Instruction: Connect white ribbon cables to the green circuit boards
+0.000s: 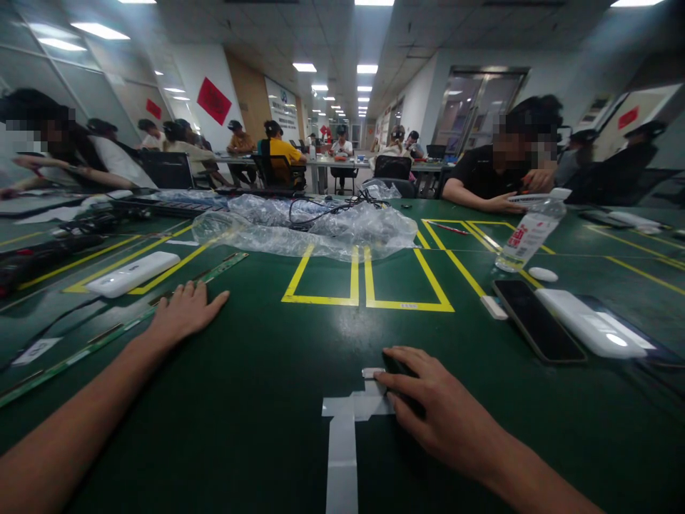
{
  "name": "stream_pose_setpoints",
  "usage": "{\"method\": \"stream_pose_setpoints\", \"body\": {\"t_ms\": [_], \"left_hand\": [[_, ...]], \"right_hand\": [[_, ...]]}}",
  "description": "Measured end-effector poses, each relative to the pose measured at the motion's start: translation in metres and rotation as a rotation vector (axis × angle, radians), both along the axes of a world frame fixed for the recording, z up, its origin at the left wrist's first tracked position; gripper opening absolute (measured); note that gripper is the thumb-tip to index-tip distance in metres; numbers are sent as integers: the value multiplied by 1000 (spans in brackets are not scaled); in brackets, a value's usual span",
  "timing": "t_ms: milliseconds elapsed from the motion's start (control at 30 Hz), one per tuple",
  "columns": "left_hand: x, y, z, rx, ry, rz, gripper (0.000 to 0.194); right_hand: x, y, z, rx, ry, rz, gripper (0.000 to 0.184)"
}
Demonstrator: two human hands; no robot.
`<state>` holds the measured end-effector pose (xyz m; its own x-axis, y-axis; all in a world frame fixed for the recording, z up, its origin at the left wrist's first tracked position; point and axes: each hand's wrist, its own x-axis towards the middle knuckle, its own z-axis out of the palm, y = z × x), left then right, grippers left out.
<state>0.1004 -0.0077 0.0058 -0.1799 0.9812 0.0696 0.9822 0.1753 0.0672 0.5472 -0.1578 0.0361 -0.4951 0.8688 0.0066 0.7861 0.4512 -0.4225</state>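
My left hand (185,312) lies flat with its fingers apart, the fingertips at a long thin green circuit board strip (101,343). Part of that strip is hidden behind the hand and forearm. My right hand (442,403) is open too, palm down, one fingertip on a small white piece (372,373). Whether that piece is loose or stuck down I cannot tell. Just below it, white tape (341,457) runs along the green tabletop (257,400) towards me, with a crosswise strip near the right fingers.
Clear plastic wrap (342,228) and black cables lie across the table's middle. At left is a white power bank (133,273). To the right are a phone (538,320), another power bank (591,323) and a tilted bottle (529,235). People sit across the table and beyond.
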Motion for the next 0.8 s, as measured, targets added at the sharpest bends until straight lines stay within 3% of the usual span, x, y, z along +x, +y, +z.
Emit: {"method": "stream_pose_setpoints", "body": {"t_ms": [67,133,267,367,467,567,800], "left_hand": [[0,-1,0,-45,-12,-65,81],[19,-7,-1,-64,-13,-145,80],[98,-44,-3,-73,-20,-380,80],[161,-90,-1,-77,-71,-715,74],[198,-127,5,-61,-145,-941,69],[207,-137,9,-33,-186,-982,60],[202,-111,4,51,-329,-935,37]], "right_hand": [[0,0,0,-1,5,5,37],[-1,-1,0,9,13,4,37],[-1,-1,-4,27,16,0,39],[-2,-2,-7,61,18,10,41],[-4,-3,-10,100,26,16,46],[-6,-3,-11,79,27,16,48],[-7,-3,-12,53,26,7,48]]}}
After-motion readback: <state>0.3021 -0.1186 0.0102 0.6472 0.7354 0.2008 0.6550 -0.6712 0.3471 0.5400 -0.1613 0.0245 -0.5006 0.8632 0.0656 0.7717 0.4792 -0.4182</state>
